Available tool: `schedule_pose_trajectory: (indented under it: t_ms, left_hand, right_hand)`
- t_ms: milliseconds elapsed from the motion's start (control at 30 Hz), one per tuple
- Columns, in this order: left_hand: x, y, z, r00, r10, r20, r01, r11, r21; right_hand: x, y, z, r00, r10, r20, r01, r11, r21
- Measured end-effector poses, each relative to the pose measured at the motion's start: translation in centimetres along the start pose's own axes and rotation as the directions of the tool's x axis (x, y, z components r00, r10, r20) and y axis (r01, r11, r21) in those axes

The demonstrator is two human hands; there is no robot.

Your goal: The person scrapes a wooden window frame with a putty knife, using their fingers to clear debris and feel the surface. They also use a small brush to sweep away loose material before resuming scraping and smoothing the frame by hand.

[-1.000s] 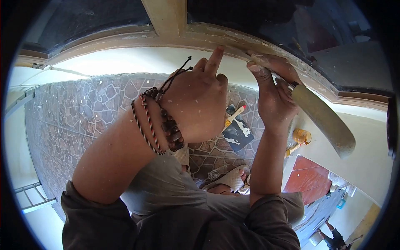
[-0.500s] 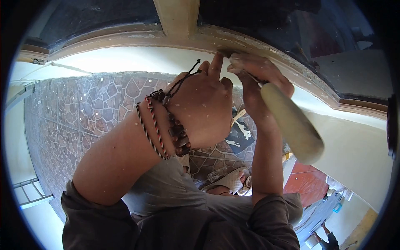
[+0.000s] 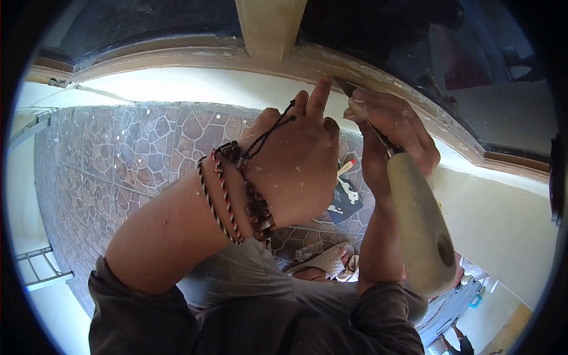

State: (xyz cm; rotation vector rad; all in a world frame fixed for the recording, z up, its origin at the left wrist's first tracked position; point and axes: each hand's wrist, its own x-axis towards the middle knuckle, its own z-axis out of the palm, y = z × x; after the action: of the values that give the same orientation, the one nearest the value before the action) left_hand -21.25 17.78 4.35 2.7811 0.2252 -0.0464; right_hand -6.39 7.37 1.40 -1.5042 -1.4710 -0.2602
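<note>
My right hand is closed round the blade end of a putty knife, whose pale handle points back toward me. The dark blade tip meets the wooden window frame. Just left of it, my left hand has its index finger stretched out, the tip at the frame's lower edge beside the blade. The other fingers of that hand are partly bent, and its palm side is hidden. Bracelets circle the left wrist.
A dark board with white paste and a brush lies on the stone-patterned floor. A metal ladder stands at the left. Part of another person shows at the lower right, near a blue object.
Both hands have shifted slightly right and down in view. The knife's handle has swung lower, and more of its blade shows between the hands.
</note>
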Motion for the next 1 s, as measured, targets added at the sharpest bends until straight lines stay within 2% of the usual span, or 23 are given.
schedule_pose_trajectory:
  t_ms: [133,267,333,367,433,567,600,667,833,1000]
  left_hand:
    - [0.3,0.4,-1.0,0.995,-0.018,0.101,0.017,1.0,0.003]
    - [0.2,0.3,-0.2,0.999,0.025,0.024,-0.026,0.998,0.055]
    - [0.4,0.3,-1.0,0.983,0.037,0.179,-0.032,0.999,-0.032]
    - [0.5,0.5,-1.4,0.984,0.034,0.175,-0.03,0.999,-0.027]
    - [0.4,1.0,-2.0,0.977,-0.041,0.208,0.041,0.999,0.001]
    - [0.5,1.3,-2.1,0.986,-0.019,0.167,0.013,0.999,0.032]
    - [0.5,1.3,-2.0,0.986,0.01,0.164,-0.019,0.999,0.049]
    - [0.7,1.5,-2.0,0.986,0.042,0.159,-0.053,0.997,0.064]
    - [0.9,1.5,-1.7,0.986,-0.001,0.166,0.002,1.0,-0.002]
    - [1.1,1.4,-1.7,0.983,-0.022,0.184,0.022,1.0,0.003]
  right_hand:
    - [0.1,0.2,0.2,0.999,-0.048,-0.006,0.048,0.999,-0.013]
    - [0.9,0.3,0.6,0.997,-0.055,0.057,0.053,0.998,0.041]
    - [0.7,0.3,0.9,0.987,0.097,0.13,-0.111,0.989,0.102]
    - [0.7,0.2,0.7,0.988,0.092,0.128,-0.105,0.989,0.105]
    - [0.3,-0.1,-0.5,0.996,0.085,-0.009,-0.085,0.996,0.031]
    - [-0.1,0.2,-2.1,0.991,0.131,-0.039,-0.131,0.991,-0.004]
    - [-0.2,-0.1,-2.1,0.982,0.187,-0.034,-0.186,0.982,0.025]
    - [-0.3,-0.3,-1.8,0.985,0.172,-0.032,-0.172,0.985,0.017]
    - [-1.0,0.3,-1.6,0.991,0.131,-0.034,-0.133,0.99,-0.055]
    - [-1.2,0.8,-0.4,0.993,0.082,-0.085,-0.084,0.996,-0.022]
